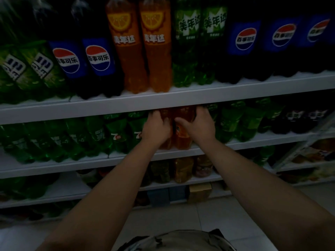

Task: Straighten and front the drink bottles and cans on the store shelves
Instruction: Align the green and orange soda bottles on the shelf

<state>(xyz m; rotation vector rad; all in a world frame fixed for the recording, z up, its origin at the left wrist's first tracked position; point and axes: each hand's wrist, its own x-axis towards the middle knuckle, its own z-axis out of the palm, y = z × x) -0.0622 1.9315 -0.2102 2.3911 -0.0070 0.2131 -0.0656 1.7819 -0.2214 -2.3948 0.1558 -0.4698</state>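
My left hand (157,128) and right hand (198,126) each grip one of two orange plastic bottles (183,140); top row (155,51) fronted, lower rows (181,169) seemingly pending.

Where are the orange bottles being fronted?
Centre of head view, second shelf: orange bottles held by left hand and right hand, green 7-Up bottles to their left.

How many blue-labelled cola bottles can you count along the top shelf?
5 blue-labelled cola bottles: two just left of the orange bottles, three at the right end, past the green pair. Others may hide behind.
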